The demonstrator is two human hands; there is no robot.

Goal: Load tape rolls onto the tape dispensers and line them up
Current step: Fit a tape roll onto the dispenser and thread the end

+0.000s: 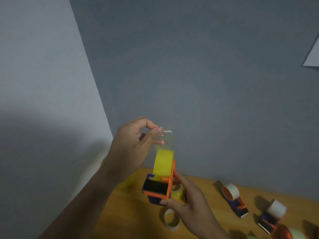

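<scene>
Two plain grey walls meet at a corner: the left wall point(38, 75) paler, the far wall point(198, 66) darker blue-grey. A broad shadow darkens the left wall low down. An orange-brown wooden surface point(131, 214) fills the near right.

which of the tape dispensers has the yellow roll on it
The dispenser held up in the right hand; the two dispensers lying on the table carry whitish rolls.
</scene>
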